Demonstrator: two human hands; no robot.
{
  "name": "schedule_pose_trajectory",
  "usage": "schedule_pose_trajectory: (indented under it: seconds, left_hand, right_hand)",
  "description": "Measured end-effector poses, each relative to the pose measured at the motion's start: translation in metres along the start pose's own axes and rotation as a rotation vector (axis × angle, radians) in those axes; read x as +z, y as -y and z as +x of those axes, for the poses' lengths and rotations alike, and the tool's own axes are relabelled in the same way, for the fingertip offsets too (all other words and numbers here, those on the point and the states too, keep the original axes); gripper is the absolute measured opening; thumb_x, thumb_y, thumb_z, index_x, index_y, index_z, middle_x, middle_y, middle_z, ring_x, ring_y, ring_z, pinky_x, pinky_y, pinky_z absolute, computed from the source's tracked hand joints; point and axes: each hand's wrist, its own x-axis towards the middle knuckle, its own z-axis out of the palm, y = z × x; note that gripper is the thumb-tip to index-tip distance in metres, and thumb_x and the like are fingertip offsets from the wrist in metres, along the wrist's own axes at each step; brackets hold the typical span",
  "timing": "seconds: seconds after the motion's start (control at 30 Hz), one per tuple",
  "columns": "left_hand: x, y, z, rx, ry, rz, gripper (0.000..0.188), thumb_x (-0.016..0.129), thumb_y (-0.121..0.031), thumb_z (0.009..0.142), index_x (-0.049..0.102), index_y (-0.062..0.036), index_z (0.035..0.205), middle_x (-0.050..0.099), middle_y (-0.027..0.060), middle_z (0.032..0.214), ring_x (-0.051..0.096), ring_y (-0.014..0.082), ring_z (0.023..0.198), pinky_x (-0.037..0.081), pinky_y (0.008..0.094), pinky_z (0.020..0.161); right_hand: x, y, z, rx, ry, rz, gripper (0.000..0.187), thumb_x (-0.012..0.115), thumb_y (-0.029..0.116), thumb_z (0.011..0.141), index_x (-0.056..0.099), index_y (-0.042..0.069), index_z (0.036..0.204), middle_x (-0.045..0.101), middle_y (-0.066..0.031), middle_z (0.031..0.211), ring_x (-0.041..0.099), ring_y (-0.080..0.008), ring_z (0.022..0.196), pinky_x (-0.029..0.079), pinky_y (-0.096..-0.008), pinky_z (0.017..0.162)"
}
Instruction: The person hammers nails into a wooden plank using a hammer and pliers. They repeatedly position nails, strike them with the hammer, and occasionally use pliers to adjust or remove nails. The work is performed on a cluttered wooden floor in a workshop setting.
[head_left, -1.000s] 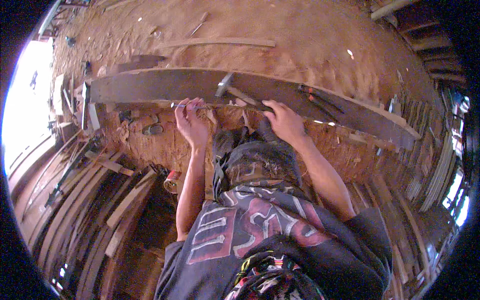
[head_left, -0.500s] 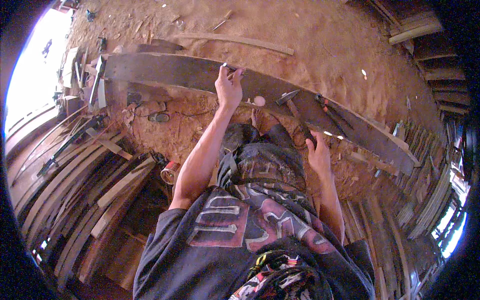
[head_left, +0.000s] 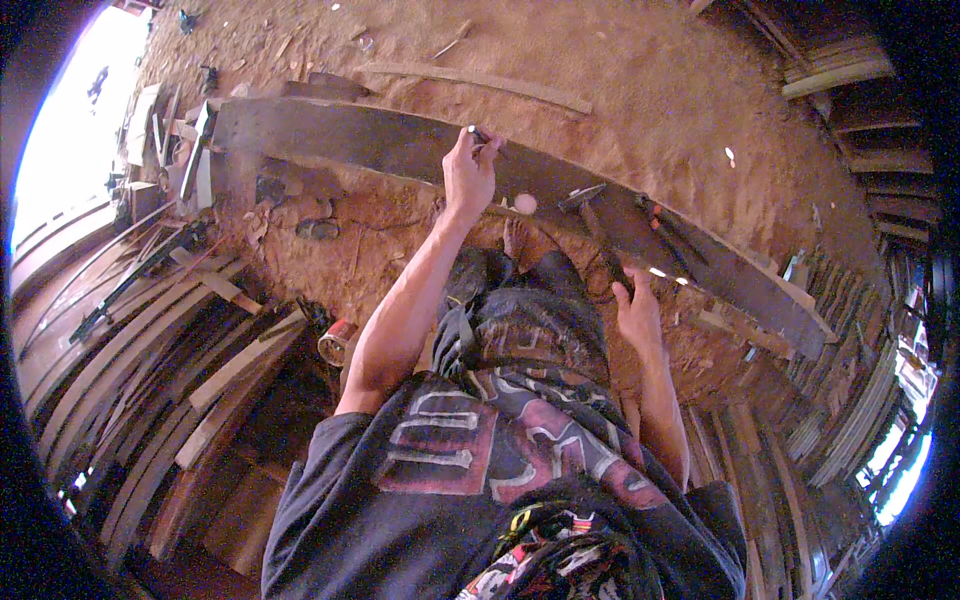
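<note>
In front of me, a long dark wooden plank [head_left: 330, 135] lies across the dirt floor. My left hand [head_left: 468, 178] is over it, its fingers pinching a short dark rod [head_left: 476, 133] with a bright end; its exact kind does not show clearly. On the right, my right hand [head_left: 640, 308] is closed around the handle end of a hammer [head_left: 599, 232]. The hammer's metal head is over the plank. Just right of it, pliers [head_left: 672, 238] with an orange-red part and dark handles rest on the plank.
Behind the plank, a thin wooden strip [head_left: 480, 85] lies on reddish dirt. Stacked curved boards [head_left: 130, 370] fill the left side, with a red-and-pale can [head_left: 335, 342] beside them. More slats [head_left: 850, 350] stand at the right. A round pale disc [head_left: 524, 204] sits at the plank's near edge.
My left hand has shifted slightly to the right along the plank with the rod. My right hand keeps its hold on the hammer, and the whole view has moved a little.
</note>
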Motion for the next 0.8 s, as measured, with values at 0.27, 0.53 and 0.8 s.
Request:
schedule_pose_trajectory:
  seconds: [0.27,0.53,0.8]
  left_hand:
    - [-0.004,0.0,-0.004,0.139,0.07,-0.001,0.01,0.06,0.003,0.09,0.06,-0.0014,0.099,0.071,0.0181,0.091,0.071,0.0353,0.089,0.054,0.0385,0.076]
    - [-0.008,-0.002,-0.002,0.137,0.124,-0.004,0.01,0.06,0.004,0.09,0.06,0.0001,0.099,0.069,0.0206,0.091,0.069,0.0377,0.089,0.053,0.0389,0.075]
    - [-0.01,0.006,0.0,0.196,0.223,0.018,0.01,0.061,-0.002,0.091,0.066,0.0036,0.098,0.069,0.0217,0.093,0.068,0.04,0.09,0.053,0.04,0.076]
  right_hand:
    - [-0.005,0.014,-0.003,-0.002,-0.026,0.01,0.057,0.055,0.047,0.098,0.05,0.003,0.133,0.061,-0.0233,0.128,0.057,-0.0425,0.12,0.044,-0.0464,0.1]
    - [-0.012,0.044,0.002,-0.177,-0.113,0.301,0.046,0.053,0.044,0.101,0.053,0.002,0.12,0.064,-0.0111,0.095,0.062,-0.0158,0.069,0.049,-0.0311,0.062]
    - [-0.035,0.114,0.011,-0.348,-0.129,0.207,0.044,0.058,0.037,0.1,0.053,0.0,0.123,0.065,-0.0167,0.095,0.065,-0.0277,0.079,0.051,-0.0385,0.071]
